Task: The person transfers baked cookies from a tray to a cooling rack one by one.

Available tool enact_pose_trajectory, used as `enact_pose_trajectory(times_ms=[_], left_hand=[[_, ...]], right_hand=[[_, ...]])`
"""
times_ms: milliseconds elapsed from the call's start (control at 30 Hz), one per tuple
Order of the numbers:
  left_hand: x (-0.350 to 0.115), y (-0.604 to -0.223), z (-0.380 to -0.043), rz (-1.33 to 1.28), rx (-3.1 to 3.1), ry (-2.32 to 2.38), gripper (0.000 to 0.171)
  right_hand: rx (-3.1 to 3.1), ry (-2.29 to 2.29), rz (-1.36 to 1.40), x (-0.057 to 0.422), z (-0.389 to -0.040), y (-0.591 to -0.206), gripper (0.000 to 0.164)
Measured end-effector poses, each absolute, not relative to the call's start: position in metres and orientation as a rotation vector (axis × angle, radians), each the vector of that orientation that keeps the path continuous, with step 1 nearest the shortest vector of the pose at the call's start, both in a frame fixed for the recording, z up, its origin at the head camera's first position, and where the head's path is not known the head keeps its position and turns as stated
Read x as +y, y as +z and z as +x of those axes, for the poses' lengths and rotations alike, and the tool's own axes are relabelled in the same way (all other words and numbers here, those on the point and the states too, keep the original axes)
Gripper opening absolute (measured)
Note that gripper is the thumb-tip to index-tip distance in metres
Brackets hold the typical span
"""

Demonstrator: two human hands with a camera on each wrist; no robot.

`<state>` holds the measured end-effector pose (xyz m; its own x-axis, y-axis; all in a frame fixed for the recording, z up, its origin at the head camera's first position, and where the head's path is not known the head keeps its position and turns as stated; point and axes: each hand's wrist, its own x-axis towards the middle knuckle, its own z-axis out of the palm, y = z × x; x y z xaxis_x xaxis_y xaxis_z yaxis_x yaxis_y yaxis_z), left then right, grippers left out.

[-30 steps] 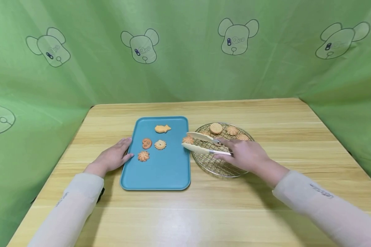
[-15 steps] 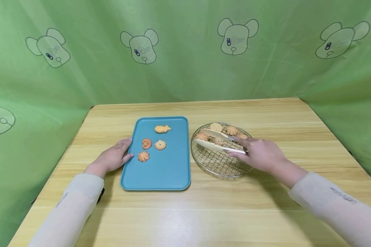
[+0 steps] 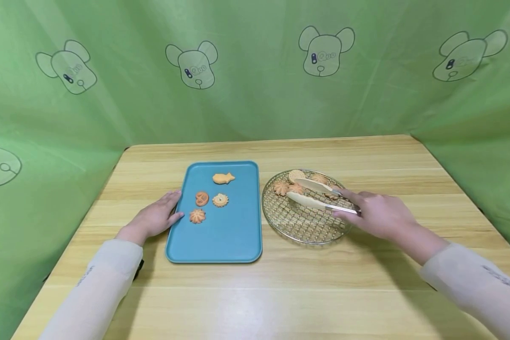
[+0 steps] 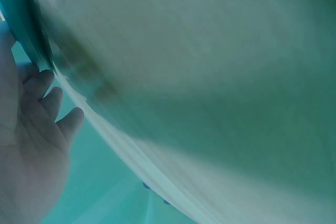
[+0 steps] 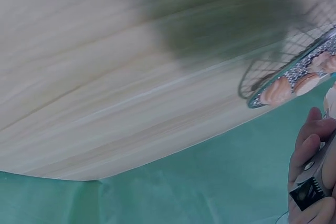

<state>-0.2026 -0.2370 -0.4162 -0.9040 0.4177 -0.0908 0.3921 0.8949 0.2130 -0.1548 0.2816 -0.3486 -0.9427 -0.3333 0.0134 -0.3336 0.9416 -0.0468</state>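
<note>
My right hand point(image 3: 376, 213) holds metal tongs point(image 3: 337, 208) with cream tips over the round wire rack point(image 3: 306, 226). The tips stand apart, with a flower-shaped cookie point(image 3: 296, 188) showing between them. Just left of the tips is another flower-shaped cookie point(image 3: 281, 188). Behind the tongs, a round cookie point(image 3: 296, 176) lies on the rack. My left hand point(image 3: 153, 217) rests at the left edge of the blue tray point(image 3: 214, 245), thumb at the rim and fingers nearly straight along the side. In the left wrist view, the left hand point(image 4: 37, 140) has its fingertips at the tray's edge.
On the tray lie a fish-shaped cookie point(image 3: 223, 178), a pretzel-shaped cookie point(image 3: 201, 198), a round scalloped cookie point(image 3: 220, 200) and a flower-shaped cookie point(image 3: 197, 216). The tray and rack stand side by side on a wooden table point(image 3: 246, 302). A green curtain point(image 3: 255, 108) hangs behind.
My right hand and the tongs have moved right, from the tray's right edge to over the rack. The cookie between the tips no longer overlaps the tray edge. My left hand stays put.
</note>
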Motion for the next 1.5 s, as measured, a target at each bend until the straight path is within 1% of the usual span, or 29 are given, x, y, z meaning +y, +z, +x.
enact_pose_trajectory(times_ms=[367,667,1500], left_hand=[[-0.237,-0.417,-0.202,0.626,2.927,0.291,0.065],[-0.237,-0.417,-0.203,0.626,2.923,0.291,0.066],[-0.237,-0.416,-0.203,0.617,2.924,0.297,0.065]], right_hand=[[-3.119,0.058,0.475,0.302,-0.149,-0.350,0.078],[-3.138,0.027,0.485,0.315,-0.145,-0.349,0.078],[-3.171,0.020,0.493,0.325,-0.143,-0.355,0.081]])
